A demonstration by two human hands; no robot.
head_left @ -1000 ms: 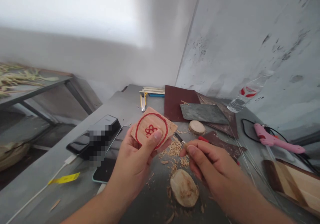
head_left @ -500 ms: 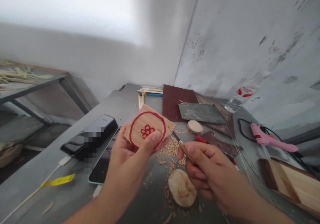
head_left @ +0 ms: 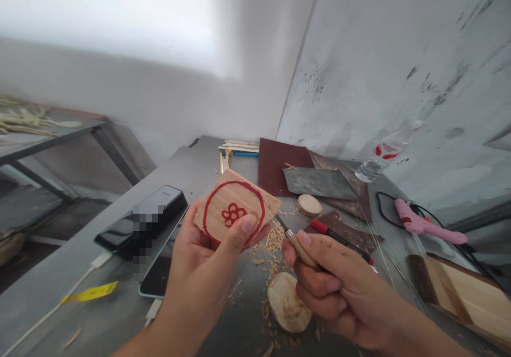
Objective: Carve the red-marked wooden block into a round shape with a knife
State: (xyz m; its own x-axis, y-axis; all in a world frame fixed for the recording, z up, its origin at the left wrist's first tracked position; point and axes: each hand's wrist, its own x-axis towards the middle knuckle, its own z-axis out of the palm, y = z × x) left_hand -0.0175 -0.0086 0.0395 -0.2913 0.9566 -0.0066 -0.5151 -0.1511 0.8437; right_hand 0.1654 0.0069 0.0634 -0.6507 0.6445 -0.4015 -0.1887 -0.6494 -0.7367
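My left hand [head_left: 215, 256] grips a square wooden block [head_left: 217, 200] tilted toward me, thumb on its face. A red circle with a small red flower inside is drawn on that face. In my right hand [head_left: 327, 277] is a carving chisel [head_left: 297, 248], held by its wooden handle, with the metal blade pointing up and left near the block's right corner. Whether the tip touches the block cannot be made out. Beneath the hands lie wood shavings [head_left: 275, 239] and a round wood slice [head_left: 285, 301] with shavings on it.
A red-capped marker [head_left: 339, 240] lies beyond my right hand. Further right are a pink glue gun [head_left: 427, 224], a striped wooden board [head_left: 467, 293] and a water bottle [head_left: 383, 157]. At left sit a black power bank [head_left: 167, 200] and a phone [head_left: 157, 277]. Leather sheets [head_left: 279, 165] lie behind.
My right hand has shifted slightly down and right, showing more of the chisel's handle. The block has turned slightly in my left hand. The view has shifted a little.
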